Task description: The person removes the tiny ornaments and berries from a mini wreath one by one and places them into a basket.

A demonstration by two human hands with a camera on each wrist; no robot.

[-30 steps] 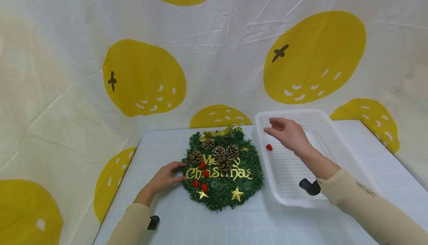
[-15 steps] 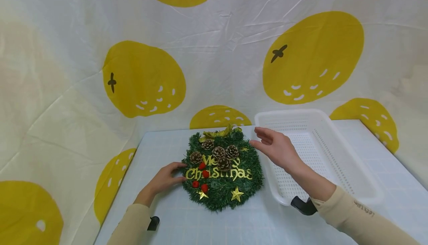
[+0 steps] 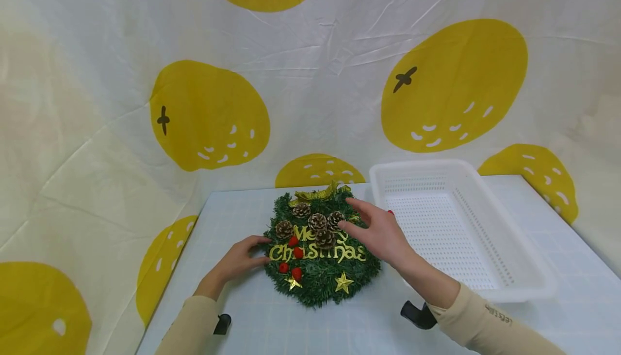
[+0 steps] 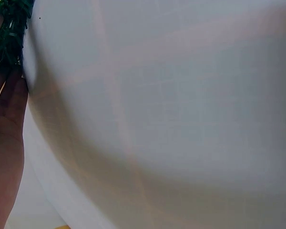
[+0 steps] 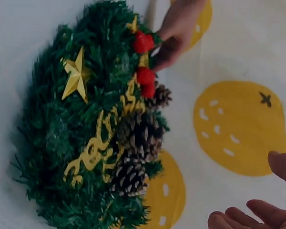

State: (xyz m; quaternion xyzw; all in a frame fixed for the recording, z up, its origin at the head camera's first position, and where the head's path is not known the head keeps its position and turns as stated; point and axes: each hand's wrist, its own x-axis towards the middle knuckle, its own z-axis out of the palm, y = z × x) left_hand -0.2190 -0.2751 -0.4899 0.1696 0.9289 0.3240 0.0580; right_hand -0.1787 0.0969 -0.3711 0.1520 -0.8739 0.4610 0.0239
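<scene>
A green tinsel wreath (image 3: 315, 282) lies on the table, bearing gold "Merry Christmas" lettering, pine cones (image 3: 317, 222), gold stars (image 3: 344, 283), a gold bow and several red berries (image 3: 296, 273). At its left edge my left hand (image 3: 237, 258) rests with thumb and fingers spread apart, touching the greenery. Over the wreath's right side hovers my right hand (image 3: 380, 234), fingers loosely curved and apart from the thumb, near the pine cones; nothing shows between them. Its fingertips also appear in the right wrist view. In the left wrist view, fingers (image 4: 12, 95) lie against the tinsel.
Right of the wreath stands a white perforated plastic basket (image 3: 504, 220). A red berry (image 3: 391, 213) peeks out behind my right hand, by the basket's left side. The pale blue checked table (image 3: 291, 333) ends at a hanging cloth (image 3: 330, 102) printed with yellow fruit.
My right hand has moved left and down from over the basket to over the wreath's right side. My left hand and the wreath have stayed in place.
</scene>
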